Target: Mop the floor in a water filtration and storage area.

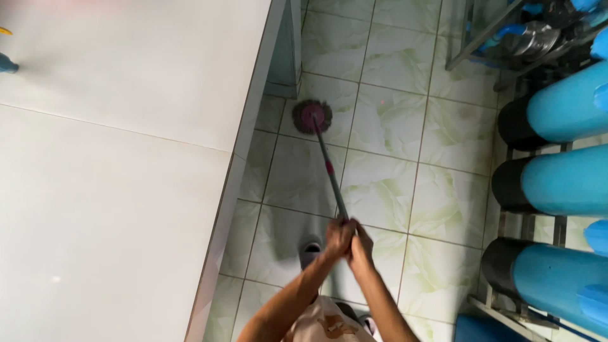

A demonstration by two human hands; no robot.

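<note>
At the bottom centre, the left hand [339, 234] and right hand [361, 248] are both gripping the grey metal mop handle [330, 174], scrubbing with its round pink-capped mop head [311, 116] on the pale green floor tiles [386, 126] beside the white tabletop [114, 158], which probably calls for sweeping onto neighbouring tiles.

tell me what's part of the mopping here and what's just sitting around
In use:
left hand
right hand
mop handle
round mop head
tiled floor

Lying about:
blue cylinders on the rack
white counter
metal frame
</note>
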